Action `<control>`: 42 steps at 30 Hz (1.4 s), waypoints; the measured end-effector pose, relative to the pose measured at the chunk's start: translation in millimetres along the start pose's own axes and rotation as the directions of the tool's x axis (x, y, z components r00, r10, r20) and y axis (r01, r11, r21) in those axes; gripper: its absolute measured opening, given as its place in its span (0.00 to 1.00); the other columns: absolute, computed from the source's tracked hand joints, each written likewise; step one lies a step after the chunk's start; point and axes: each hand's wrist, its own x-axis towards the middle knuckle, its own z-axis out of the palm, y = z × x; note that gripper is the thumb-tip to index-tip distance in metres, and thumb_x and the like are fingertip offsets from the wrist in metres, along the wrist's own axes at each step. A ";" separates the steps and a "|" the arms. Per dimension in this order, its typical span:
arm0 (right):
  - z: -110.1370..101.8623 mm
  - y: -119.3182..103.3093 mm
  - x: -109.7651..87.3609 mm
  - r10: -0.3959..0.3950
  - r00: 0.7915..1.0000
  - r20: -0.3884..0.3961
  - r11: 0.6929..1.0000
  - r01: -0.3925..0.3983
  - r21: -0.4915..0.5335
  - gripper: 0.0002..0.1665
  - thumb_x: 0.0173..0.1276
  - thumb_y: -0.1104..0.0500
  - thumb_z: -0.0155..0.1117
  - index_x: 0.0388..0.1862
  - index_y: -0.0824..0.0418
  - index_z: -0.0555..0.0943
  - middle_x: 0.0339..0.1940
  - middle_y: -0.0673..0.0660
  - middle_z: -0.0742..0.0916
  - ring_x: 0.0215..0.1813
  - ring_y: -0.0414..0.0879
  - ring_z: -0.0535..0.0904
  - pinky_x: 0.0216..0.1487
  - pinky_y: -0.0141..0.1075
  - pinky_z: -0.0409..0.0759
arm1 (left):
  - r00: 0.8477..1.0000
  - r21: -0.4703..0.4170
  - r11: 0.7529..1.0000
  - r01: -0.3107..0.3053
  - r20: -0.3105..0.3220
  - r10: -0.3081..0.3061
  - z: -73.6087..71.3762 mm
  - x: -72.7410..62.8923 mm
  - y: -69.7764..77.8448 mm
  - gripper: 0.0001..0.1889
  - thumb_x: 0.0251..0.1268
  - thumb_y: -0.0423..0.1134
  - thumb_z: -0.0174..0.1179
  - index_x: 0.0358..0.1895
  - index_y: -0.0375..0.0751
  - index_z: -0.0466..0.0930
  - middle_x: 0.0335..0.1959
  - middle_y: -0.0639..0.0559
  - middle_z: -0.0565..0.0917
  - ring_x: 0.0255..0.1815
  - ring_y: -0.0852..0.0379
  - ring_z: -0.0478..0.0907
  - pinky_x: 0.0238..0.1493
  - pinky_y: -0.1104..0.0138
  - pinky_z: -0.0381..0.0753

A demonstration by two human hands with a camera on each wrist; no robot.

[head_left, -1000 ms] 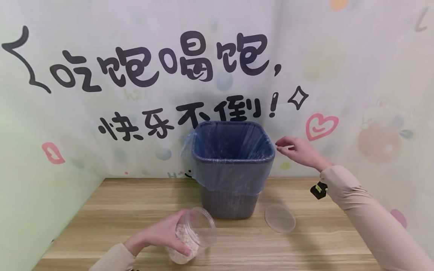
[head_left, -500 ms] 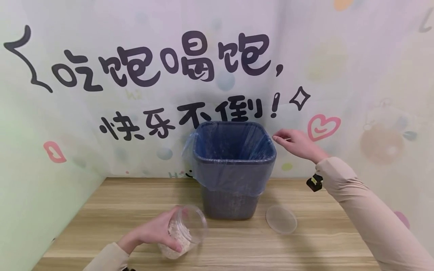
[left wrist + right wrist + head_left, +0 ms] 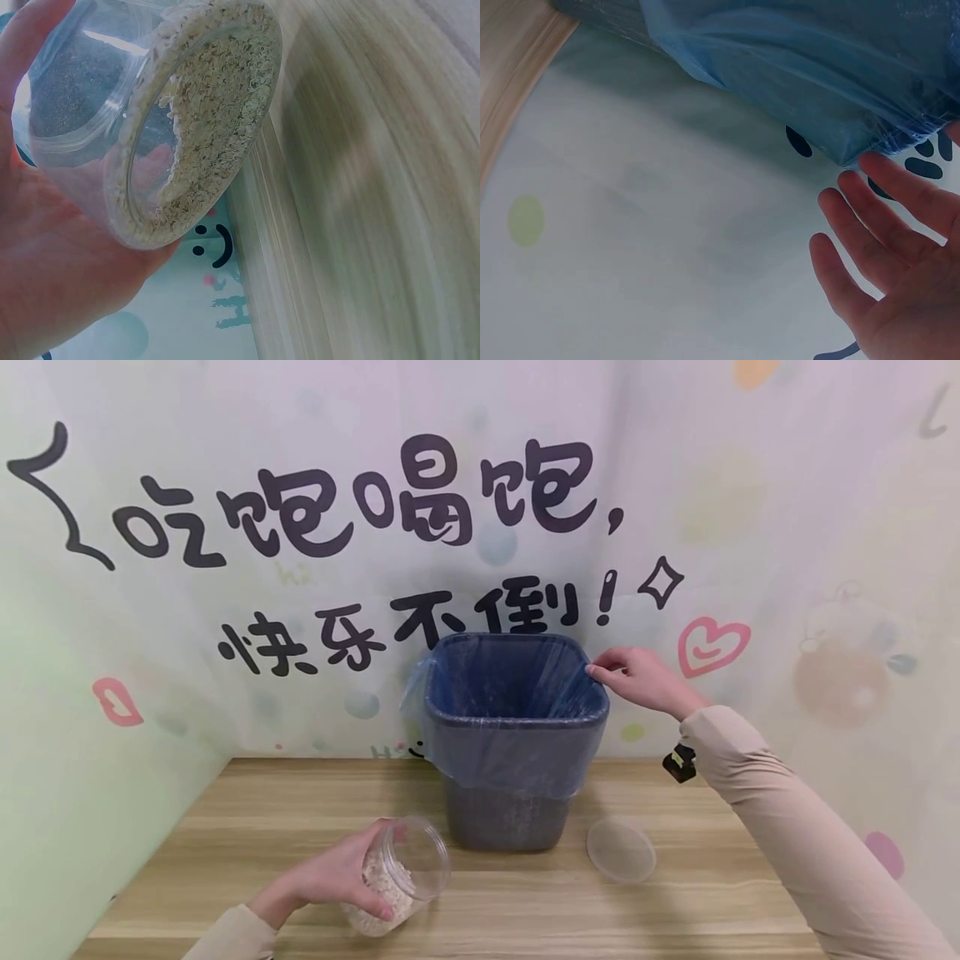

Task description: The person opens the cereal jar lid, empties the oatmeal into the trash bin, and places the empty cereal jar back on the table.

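- Clasping one tilted jar (image 3: 393, 885) near one bin (image 3: 510, 818) with my left hand (image 3: 333, 872).
- Touching the bin's rim with my right hand (image 3: 641, 677), fingers apart.
- One lid (image 3: 621, 850) is lying on the bench (image 3: 247, 827).

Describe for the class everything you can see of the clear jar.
The jar is round and transparent, apparently plastic, with a ringed neck, a wide uncapped mouth and a circular base. Pale, grain-like flakes partly fill it. It tilts, mouth towards the right of the head view, in front of the blue bin. The left hand grips its side. Whether it touches the tabletop is unclear.
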 end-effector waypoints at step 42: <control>6.5 -2.1 3.6 -0.024 1.000 0.002 1.000 0.024 -0.014 0.14 0.72 0.59 0.55 0.35 0.69 0.83 0.30 0.57 0.85 0.32 0.49 0.78 0.37 0.43 0.76 | 0.991 0.164 0.986 0.029 -0.137 -0.006 -33.3 -8.4 27.5 0.46 0.38 0.43 0.79 0.62 0.30 0.65 0.58 0.37 0.73 0.58 0.37 0.69 0.56 0.61 0.71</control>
